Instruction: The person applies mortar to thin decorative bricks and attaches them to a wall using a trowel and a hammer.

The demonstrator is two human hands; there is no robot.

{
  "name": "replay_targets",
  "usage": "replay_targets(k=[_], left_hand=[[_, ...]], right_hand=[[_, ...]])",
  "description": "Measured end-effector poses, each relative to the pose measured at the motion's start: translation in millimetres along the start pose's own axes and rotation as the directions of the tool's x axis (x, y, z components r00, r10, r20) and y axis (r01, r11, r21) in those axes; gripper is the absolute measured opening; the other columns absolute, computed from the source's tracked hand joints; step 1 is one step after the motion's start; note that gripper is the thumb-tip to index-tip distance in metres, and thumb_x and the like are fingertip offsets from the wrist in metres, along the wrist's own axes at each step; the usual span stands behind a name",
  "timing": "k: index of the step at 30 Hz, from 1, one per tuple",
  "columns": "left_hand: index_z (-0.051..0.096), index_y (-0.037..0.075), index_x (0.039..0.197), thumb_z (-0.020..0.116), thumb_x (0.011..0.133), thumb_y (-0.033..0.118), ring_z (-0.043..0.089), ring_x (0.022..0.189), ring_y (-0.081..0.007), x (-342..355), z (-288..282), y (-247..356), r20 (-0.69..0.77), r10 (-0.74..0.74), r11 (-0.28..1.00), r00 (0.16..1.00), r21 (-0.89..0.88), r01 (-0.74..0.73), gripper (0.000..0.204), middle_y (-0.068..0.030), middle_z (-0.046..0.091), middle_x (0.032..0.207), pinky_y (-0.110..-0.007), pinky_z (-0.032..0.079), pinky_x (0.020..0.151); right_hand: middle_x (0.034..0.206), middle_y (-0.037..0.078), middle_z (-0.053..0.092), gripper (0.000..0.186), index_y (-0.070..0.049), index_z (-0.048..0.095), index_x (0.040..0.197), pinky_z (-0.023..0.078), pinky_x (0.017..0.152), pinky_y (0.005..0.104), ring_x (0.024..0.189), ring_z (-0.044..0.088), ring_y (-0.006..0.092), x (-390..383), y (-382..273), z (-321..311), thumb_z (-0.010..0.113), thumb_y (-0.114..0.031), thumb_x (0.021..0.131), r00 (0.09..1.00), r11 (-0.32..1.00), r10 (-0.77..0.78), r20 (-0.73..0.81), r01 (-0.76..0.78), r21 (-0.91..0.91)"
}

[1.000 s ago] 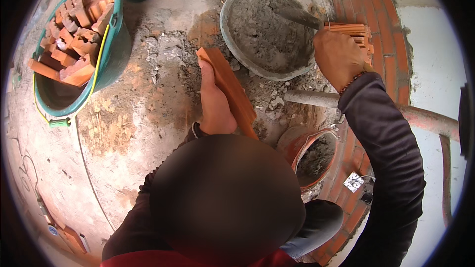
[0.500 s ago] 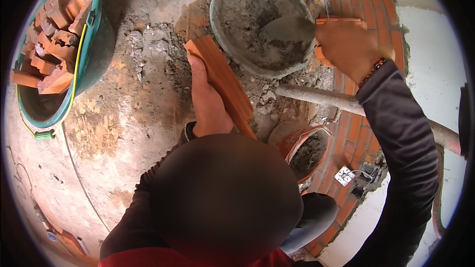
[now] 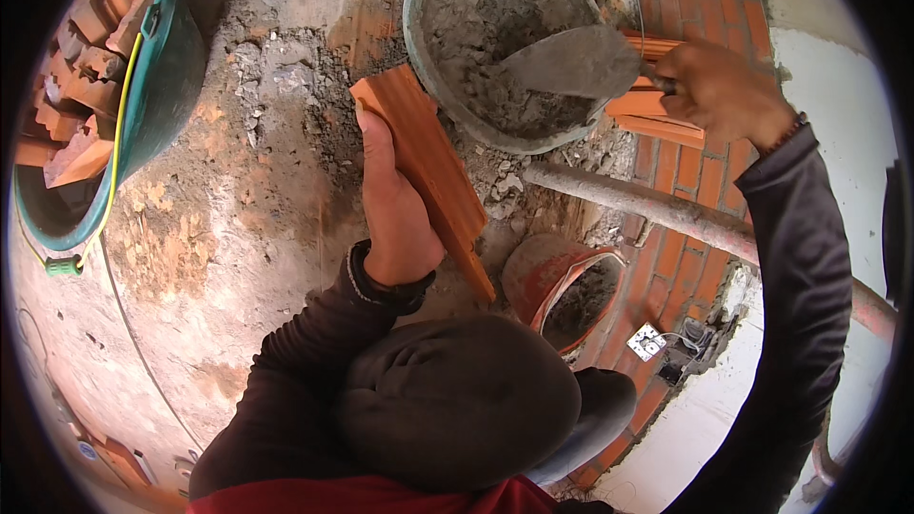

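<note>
A long orange brick [image 3: 427,171] lies tilted in my left hand [image 3: 395,205], whose thumb runs along its near-left side. My right hand [image 3: 719,90] grips the handle of a trowel [image 3: 576,62]. The grey trowel blade reaches over the right part of a round tub [image 3: 416,33] of wet mortar [image 3: 495,14], with its tip at the mortar. Beside my right hand, partly under the blade and fingers, are more orange bricks [image 3: 657,119].
At the left stands a green bucket [image 3: 176,86] full of broken brick pieces [image 3: 90,86]. A reddish bucket [image 3: 524,271] with mortar sits near my knee. A pipe [image 3: 628,192] crosses toward the brick wall [image 3: 700,171], which has a white electrical socket [image 3: 646,342]. Rubble litters the floor.
My right hand has moved right and slightly down, drawing the trowel blade partway out over the tub's edge. The brick stays in my left hand. The view has shifted a little.
</note>
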State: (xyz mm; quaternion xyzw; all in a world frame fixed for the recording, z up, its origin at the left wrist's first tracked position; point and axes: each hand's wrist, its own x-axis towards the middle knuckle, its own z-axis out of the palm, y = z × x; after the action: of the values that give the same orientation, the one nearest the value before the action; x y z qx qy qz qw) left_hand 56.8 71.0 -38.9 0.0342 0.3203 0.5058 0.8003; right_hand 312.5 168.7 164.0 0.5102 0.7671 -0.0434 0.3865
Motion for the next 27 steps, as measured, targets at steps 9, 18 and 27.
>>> replay_targets(k=[9,18,27], left_hand=[[0.043,0.008,0.14,0.031,0.102,0.061,0.06,0.089,-0.0184,4.9,-3.8,2.6,-0.018,0.04,0.999,0.999,0.03,-0.039,0.066,-0.0082,0.059,0.125,-0.037,0.052,0.08],[0.048,0.006,0.136,0.03,0.102,0.061,0.06,0.088,-0.0186,4.5,-2.8,5.9,-0.019,0.013,0.999,1.0,0.038,-0.012,0.066,-0.0087,0.059,0.125,-0.037,0.052,0.081],[0.051,0.006,0.132,0.03,0.101,0.064,0.059,0.086,-0.0183,6.4,-5.4,6.2,-0.031,-0.033,0.999,0.999,0.014,0.033,0.068,-0.0081,0.061,0.114,-0.035,0.051,0.078]], right_hand=[[0.094,0.017,0.068,0.017,-0.002,0.071,0.092,0.055,0.072,0.0461,0.085,0.069,0.0351,20.0,-54.9,-19.8,0.058,-0.009,0.085,0.981,0.958,0.195,-0.017,-0.194,-0.211],[0.098,0.017,0.066,0.015,-0.002,0.067,0.097,0.054,0.078,0.0456,0.098,0.065,0.0365,23.7,-26.2,-19.8,0.058,-0.007,0.086,0.9,0.881,0.416,-0.13,-0.434,-0.188],[0.099,0.018,0.066,0.017,-0.001,0.064,0.099,0.053,0.081,0.0463,0.095,0.065,0.0352,42.1,-46.9,-5.2,0.061,-0.011,0.086,0.952,0.969,0.244,0.185,-0.232,-0.084]])
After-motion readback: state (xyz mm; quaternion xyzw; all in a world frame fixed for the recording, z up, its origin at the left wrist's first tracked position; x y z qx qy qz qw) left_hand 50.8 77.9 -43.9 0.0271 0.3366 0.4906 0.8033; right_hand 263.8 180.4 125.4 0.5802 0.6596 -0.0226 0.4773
